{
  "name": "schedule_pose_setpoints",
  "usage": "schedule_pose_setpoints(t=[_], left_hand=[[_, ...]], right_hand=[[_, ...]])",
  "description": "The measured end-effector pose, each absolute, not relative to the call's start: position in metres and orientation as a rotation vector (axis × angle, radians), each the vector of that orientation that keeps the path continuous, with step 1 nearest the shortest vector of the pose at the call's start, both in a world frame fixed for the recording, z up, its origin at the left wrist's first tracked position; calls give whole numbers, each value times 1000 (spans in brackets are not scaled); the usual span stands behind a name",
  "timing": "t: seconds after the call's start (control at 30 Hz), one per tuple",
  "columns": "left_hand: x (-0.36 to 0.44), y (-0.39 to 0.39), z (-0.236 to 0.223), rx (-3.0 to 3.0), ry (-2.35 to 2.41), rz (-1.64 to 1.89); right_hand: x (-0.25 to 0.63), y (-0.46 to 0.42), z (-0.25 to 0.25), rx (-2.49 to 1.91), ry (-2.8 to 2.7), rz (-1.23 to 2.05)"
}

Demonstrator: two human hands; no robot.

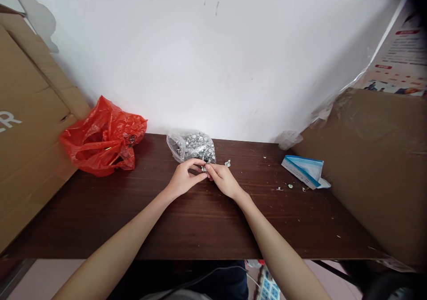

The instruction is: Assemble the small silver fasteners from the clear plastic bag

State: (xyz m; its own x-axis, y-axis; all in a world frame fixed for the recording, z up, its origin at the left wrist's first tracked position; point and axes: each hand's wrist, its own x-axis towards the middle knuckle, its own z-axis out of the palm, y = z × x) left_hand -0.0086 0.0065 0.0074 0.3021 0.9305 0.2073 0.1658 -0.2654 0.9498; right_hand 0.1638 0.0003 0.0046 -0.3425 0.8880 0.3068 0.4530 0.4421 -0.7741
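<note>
- The dark brown wooden table (pixel 160 229) ran under everything, with a wide bare stretch on the near side of the grip.
- The clear plastic bag (pixel 191 145) full of silvery metal parts lay just beyond the fingertips, its long axis running crosswise and its baggy mouth off to the left. The bulging, full end was right behind the grip.
- Left hand (pixel 184 178) and right hand (pixel 225 180) met in front of that bag, fingertips close together, thumbs on the near side. Both were pinching at the same spot, the left with its fingers more arched.
- The loose silvery metal piece with a flat round head (pixel 227 163) sat just right of the grip, by the right knuckles, so the right hand was clearly nearer.
- Tiniest bit: the small shiny metal piece (pixel 203 169) was right between the fingertips. Couldn't tell its long axis, fingers hid too much, or whether it was one part or two.
</note>
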Motion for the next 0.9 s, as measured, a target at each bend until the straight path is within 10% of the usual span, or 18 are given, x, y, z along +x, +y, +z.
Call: schedule_pose_setpoints(t=[0.9], left_hand=[[-6,0,4,2286,923,1208]], right_hand=[[167,1,0,-1460,-1916,426]])
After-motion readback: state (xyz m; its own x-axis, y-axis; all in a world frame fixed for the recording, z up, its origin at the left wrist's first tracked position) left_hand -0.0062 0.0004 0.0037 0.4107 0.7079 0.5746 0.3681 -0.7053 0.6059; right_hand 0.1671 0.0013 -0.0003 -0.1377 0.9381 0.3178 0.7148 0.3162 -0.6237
